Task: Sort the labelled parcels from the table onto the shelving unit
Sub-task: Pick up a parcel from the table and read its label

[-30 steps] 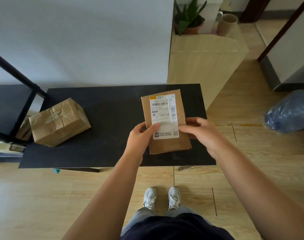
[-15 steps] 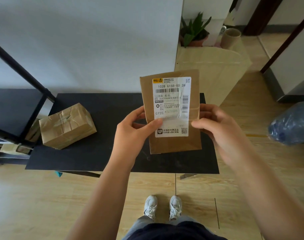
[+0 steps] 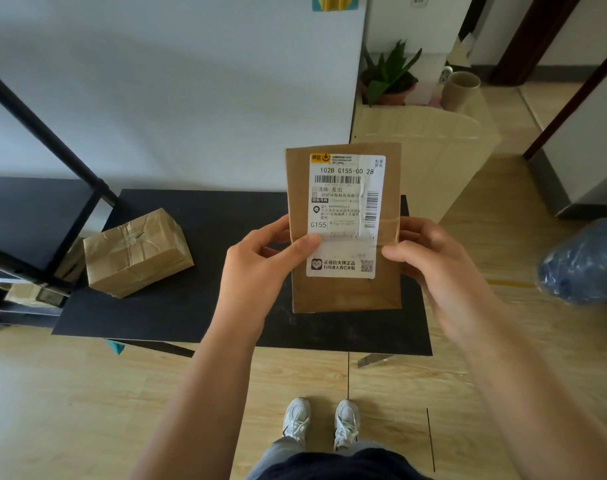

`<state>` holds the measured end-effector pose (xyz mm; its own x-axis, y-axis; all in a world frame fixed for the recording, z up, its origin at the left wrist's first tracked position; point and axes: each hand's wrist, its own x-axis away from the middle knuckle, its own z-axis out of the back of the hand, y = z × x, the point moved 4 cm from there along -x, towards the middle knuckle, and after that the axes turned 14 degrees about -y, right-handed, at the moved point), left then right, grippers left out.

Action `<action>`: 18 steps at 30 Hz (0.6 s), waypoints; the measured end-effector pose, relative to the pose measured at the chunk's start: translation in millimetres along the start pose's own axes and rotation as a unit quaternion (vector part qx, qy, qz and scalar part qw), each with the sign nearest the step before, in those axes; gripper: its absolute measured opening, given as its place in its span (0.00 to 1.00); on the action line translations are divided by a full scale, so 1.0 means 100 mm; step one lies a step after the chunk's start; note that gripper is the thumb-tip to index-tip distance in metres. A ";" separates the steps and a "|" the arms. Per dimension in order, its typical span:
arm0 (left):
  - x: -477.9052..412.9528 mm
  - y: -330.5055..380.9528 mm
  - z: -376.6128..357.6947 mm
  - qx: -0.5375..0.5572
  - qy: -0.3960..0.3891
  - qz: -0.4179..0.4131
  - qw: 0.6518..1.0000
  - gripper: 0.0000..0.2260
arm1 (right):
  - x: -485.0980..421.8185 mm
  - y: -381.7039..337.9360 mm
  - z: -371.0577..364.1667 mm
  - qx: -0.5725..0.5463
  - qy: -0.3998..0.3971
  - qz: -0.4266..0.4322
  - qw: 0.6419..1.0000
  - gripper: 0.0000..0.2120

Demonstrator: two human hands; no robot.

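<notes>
- Shelving unit (image 3: 35,216): black frame at the left edge of view, one dark shelf board visible beside the table. On a lower level, brown parcels (image 3: 31,292) show between the bars; how many cannot be told.
- Table (image 3: 205,306): black top, standing against the white wall. One brown box (image 3: 135,252) wrapped in tape rests on its left part, close to the shelving unit. No label is visible on the faces that show.
- Plant pot (image 3: 390,93): sits behind a pale wooden cabinet (image 3: 433,161) to the right of the table and holds a green plant. A cardboard tube (image 3: 461,90) stands next to it.
- Blue plastic bag (image 3: 586,261): lies on the wooden floor at the right edge; its contents cannot be made out.
- Flat brown parcel (image 3: 345,292): held upright in the air above the right half of the table, clear of the top. Its white shipping label (image 3: 345,216) faces the camera and reads "102B G155-00 28" and "G155".
- Left hand (image 3: 260,275): pinches the parcel's left edge, thumb pressed on the front over the label's edge, fingers curled behind.
- Right hand (image 3: 433,268): pinches the parcel's right edge, thumb on the front at the label's right side, fingers wrapped round the back.
</notes>
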<state>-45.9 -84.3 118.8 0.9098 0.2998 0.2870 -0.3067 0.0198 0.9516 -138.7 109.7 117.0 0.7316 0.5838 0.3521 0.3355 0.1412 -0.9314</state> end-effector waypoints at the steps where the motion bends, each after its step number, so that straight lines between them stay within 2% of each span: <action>1: 0.01 -0.01 -0.01 0.010 0.001 0.006 1.000 0.21 | 0.00 0.01 -0.01 0.004 0.000 -0.004 1.000 0.12; 5: 0.09 -0.07 -0.03 0.033 0.005 0.023 0.999 0.16 | 0.02 0.06 -0.05 0.035 -0.006 -0.014 0.999 0.14; 12: 0.35 -0.31 0.06 0.083 0.039 0.040 0.995 0.16 | 0.04 0.13 -0.29 0.092 -0.032 -0.015 0.995 0.15; 18: 0.70 -0.48 0.48 0.139 0.075 0.049 0.986 0.15 | 0.07 0.12 -0.81 0.152 -0.079 -0.009 0.985 0.15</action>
<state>45.6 -109.8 98.3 0.8223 0.4249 0.3786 -0.2834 -0.2711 0.9199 -81.7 50.8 115.5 0.6174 0.6931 0.3721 0.1371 0.3709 -0.9185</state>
